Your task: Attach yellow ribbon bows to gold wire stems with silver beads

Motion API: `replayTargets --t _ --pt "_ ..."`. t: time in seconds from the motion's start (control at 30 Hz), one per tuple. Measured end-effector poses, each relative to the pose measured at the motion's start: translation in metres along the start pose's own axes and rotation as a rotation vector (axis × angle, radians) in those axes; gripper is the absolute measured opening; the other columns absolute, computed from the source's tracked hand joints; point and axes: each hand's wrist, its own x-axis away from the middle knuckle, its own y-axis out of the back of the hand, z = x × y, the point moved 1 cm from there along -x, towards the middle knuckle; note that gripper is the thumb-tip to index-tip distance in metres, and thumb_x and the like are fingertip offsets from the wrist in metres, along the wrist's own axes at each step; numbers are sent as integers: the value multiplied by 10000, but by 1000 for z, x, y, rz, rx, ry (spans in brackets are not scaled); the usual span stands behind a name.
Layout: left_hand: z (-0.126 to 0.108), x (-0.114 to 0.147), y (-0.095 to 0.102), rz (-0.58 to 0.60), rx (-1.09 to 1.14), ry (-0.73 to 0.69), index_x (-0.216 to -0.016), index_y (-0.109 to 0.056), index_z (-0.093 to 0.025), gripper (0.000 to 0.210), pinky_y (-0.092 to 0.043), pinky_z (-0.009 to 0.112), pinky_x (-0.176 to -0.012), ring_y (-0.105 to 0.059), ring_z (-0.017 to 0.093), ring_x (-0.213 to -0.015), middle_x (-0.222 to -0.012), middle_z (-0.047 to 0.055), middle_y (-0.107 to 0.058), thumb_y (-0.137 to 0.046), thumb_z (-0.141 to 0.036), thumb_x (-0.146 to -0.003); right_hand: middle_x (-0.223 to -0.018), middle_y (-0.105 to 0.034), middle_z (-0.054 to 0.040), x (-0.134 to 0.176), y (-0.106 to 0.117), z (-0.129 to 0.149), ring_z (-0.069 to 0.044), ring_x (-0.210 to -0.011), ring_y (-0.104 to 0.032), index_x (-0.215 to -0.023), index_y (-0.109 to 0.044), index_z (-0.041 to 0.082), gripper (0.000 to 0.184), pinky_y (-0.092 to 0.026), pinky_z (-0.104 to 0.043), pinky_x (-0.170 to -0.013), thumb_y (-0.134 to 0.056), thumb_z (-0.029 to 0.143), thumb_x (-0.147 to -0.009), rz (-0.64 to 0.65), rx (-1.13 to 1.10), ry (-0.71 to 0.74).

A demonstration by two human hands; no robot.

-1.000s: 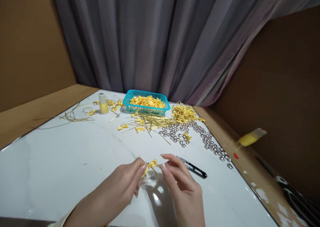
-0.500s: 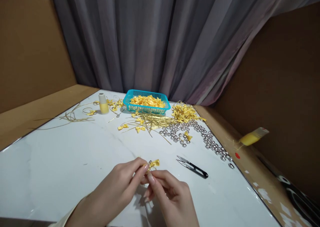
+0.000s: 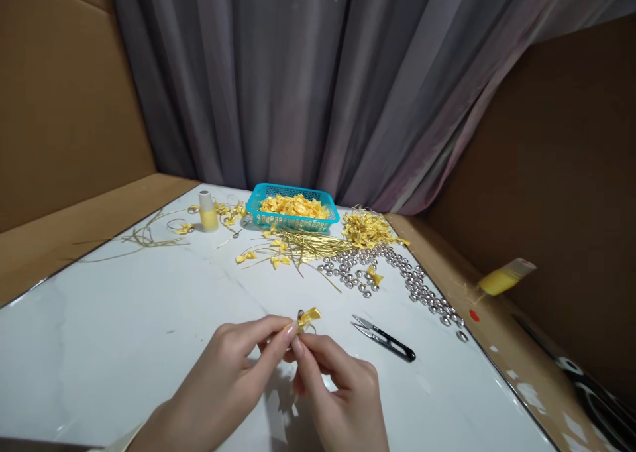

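Observation:
Over the front of the white table, a small yellow ribbon bow (image 3: 310,316) is pinched between my hands, with a silver bead (image 3: 301,313) at its upper side. My left hand (image 3: 253,359) grips it between thumb and index finger. The fingers of my right hand (image 3: 335,379) are closed at the thin gold cord (image 3: 309,331) that loops beside the bow; their tips nearly meet the left thumb. Part of the bow is hidden behind the fingertips. To the right of my hands lie black-handled thread snips (image 3: 385,339), blades apart.
A teal basket (image 3: 293,223) of yellow bows stands at the back. Near it are cut gold cords (image 3: 318,245), a heap of corded bows (image 3: 366,229), scattered silver beads (image 3: 417,285) and a yellow thread spool (image 3: 208,215). Another spool (image 3: 505,278) and large scissors (image 3: 581,379) lie off the right edge.
The bow and bead sit slightly higher and more upright at my fingertips. My hands have drawn closer together around it. The view has tilted a little.

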Motion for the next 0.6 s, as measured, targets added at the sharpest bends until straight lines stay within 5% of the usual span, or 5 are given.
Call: replayTargets --t 0.13,0.33,0.47,0.53,0.6 --pt "-6 -10 12 89 -67 -76 -794 -657 -216 265 -463 159 -672 -634 139 -761 -779 -24 -684 -441 -327 -901 -532 -600 -1 -6 1 4 -106 -466 -561 -755 -682 183 224 -415 -151 -432 -522 302 -855 15 24 44" --pt "3 -34 10 231 120 47 -752 -675 -168 322 -453 221 -673 -599 159 -728 -732 7 -677 -446 -351 -886 -600 -658 -21 -17 1 -5 -124 -511 -596 -786 -681 190 238 -430 -168 -461 -485 286 -881 30 186 19" --pt "8 -42 9 160 182 163 -779 -687 -143 344 -444 240 -630 -593 171 -715 -758 39 -692 -453 -380 -860 -661 -688 -29 -16 -2 -12 -125 -531 -612 -811 -677 183 237 -468 -177 -507 -482 295 -885 45 171 -18" --pt "5 -50 26 90 122 178 -762 -687 -146 342 -446 249 -631 -604 187 -737 -793 49 -706 -484 -413 -831 -617 -674 -21 -14 -2 -11 -125 -535 -619 -798 -680 182 235 -477 -169 -501 -500 312 -876 -14 125 -21" --pt "-3 -60 56 -105 -34 150 -742 -685 -156 318 -446 259 -642 -608 212 -776 -768 47 -705 -525 -427 -790 -610 -674 -18 -13 -2 -10 -128 -549 -629 -785 -690 185 222 -492 -167 -502 -529 318 -861 -98 75 -11"
